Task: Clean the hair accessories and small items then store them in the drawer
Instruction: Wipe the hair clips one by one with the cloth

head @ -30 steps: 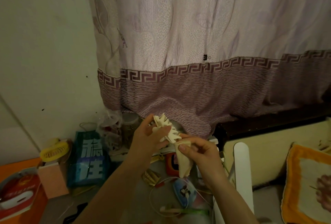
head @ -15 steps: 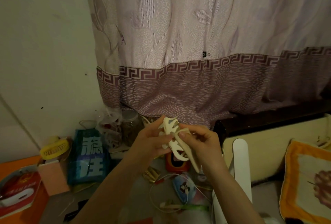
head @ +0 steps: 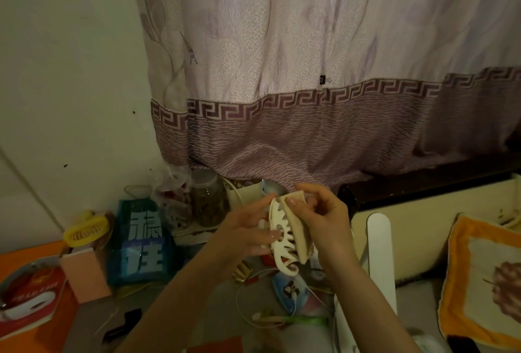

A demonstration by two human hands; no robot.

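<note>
A cream hair claw clip [head: 282, 240] with cut-out slots is held upright above a cluttered tabletop, in the lower middle of the head view. My left hand [head: 245, 235] grips it from the left, thumb on its face. My right hand [head: 318, 218] pinches a beige cloth [head: 299, 233] and presses it against the clip's right side. Small items lie on the table below: gold clips [head: 242, 269], a blue patterned case [head: 289, 290], a thin white cord [head: 253, 321]. No drawer is in view.
A teal bag [head: 141, 242], a pink box [head: 86, 276], a yellow mini fan [head: 86, 230], a clear jar [head: 208, 200] and a red pack [head: 28, 296] crowd the left of the table. A curtain [head: 310, 84] hangs behind. A white bar [head: 380, 262] and an orange-edged towel [head: 485, 282] lie right.
The clip has been turned from pointing up and left to standing upright, its slotted side facing me. The cloth has moved from its lower end up along its right side.
</note>
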